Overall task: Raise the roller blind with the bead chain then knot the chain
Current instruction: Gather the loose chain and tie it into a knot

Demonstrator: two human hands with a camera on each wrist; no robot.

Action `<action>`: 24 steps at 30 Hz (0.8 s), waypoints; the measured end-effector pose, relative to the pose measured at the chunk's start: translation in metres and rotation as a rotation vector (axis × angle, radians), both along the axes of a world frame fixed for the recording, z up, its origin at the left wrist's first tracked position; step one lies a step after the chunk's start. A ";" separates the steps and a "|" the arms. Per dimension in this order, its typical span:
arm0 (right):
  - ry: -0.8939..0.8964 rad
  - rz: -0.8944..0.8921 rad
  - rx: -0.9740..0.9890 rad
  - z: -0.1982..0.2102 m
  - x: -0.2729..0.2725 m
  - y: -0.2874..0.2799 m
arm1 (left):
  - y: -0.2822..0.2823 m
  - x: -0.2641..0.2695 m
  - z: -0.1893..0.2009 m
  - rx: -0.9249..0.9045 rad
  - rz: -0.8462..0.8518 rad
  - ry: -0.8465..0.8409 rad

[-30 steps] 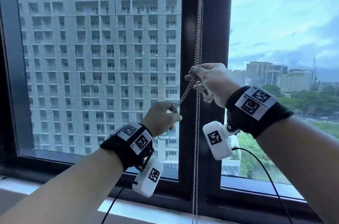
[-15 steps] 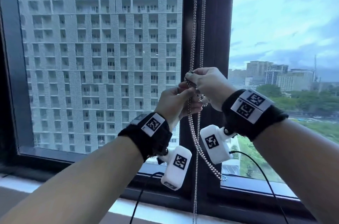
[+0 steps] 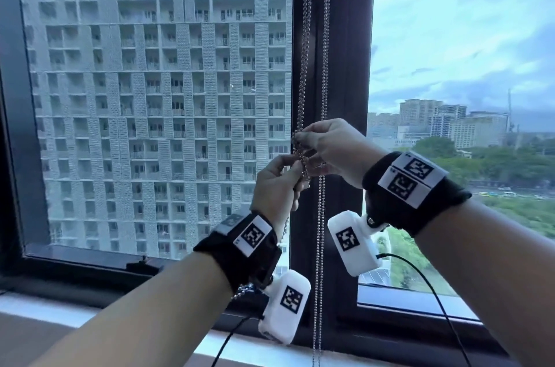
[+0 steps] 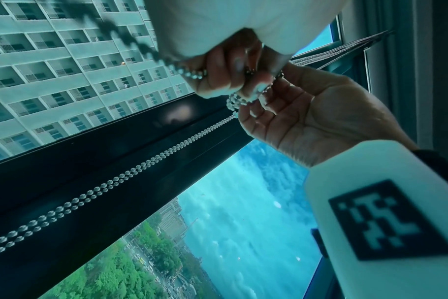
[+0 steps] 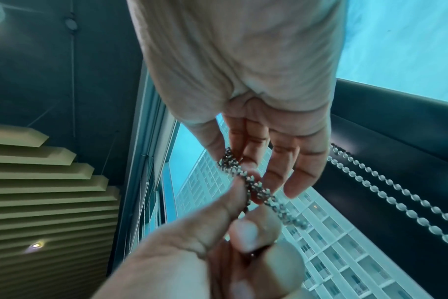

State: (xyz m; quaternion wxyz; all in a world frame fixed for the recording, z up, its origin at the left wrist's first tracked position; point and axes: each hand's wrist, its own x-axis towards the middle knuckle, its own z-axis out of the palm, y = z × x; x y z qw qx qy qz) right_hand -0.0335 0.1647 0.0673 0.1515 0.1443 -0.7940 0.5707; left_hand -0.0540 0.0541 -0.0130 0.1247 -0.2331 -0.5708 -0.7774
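Note:
The silver bead chain (image 3: pixel 322 72) hangs in several strands in front of the dark window post (image 3: pixel 348 66). My left hand (image 3: pixel 295 170) and right hand (image 3: pixel 306 144) meet at the chain at chest height. Both pinch a bunched, twisted stretch of chain (image 5: pixel 253 186), the right hand (image 5: pixel 251 161) just above the left hand (image 5: pixel 243 218). A slack end (image 3: pixel 244 288) trails down behind my left wrist. Two free strands (image 4: pixel 115 180) run straight down to the sill. The roller blind itself is out of view above.
Large panes stand on both sides of the post, with a grey apartment block (image 3: pixel 156 96) outside on the left. A white sill (image 3: pixel 36 306) runs along the bottom. Cables (image 3: pixel 420 273) hang from both wrist cameras.
My left hand has risen from lower left, with its strand, to meet the right hand at the chain. The right hand has stayed put. The slack loop now hangs by my left wrist.

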 end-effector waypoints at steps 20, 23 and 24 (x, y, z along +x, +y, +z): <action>0.196 -0.104 0.474 0.000 -0.008 0.008 | -0.014 -0.011 -0.015 -0.012 0.066 -0.063; 0.238 -0.145 0.391 0.003 -0.009 0.011 | -0.017 -0.014 -0.022 -0.043 0.111 -0.050; 0.251 -0.153 0.363 0.004 -0.010 0.012 | -0.017 -0.013 -0.024 -0.046 0.101 -0.044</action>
